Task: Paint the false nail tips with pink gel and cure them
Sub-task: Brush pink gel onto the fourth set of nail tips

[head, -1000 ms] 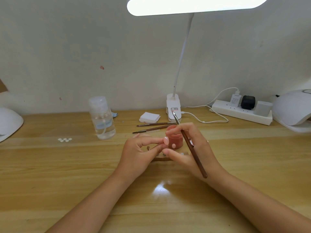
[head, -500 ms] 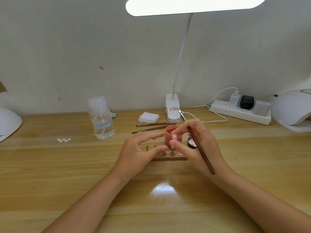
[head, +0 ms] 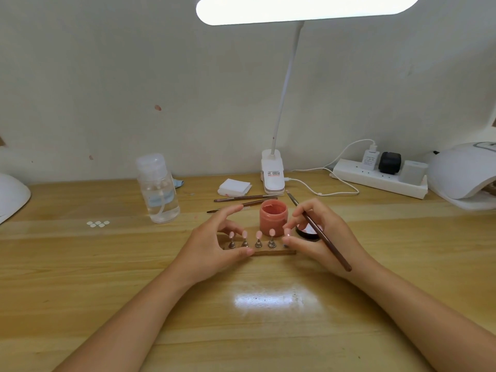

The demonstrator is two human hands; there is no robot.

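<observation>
Nearest, the left hand steadies the wooden stand with its thumb, grip released. The right hand grips the brush while pinching the end nail tip, apparently seating it. The pink gel jar stands just behind; the bench offers room toward the curing lamp at far right.

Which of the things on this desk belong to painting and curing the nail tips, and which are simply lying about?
Part of the job:
- nail tips on the wooden stand
- pink gel jar
- brush in the right hand
- left hand by the stand
- curing lamp

Lying about:
- clear pump bottle
- two spare brushes
- white pads
- power strip
- loose white tips
</observation>
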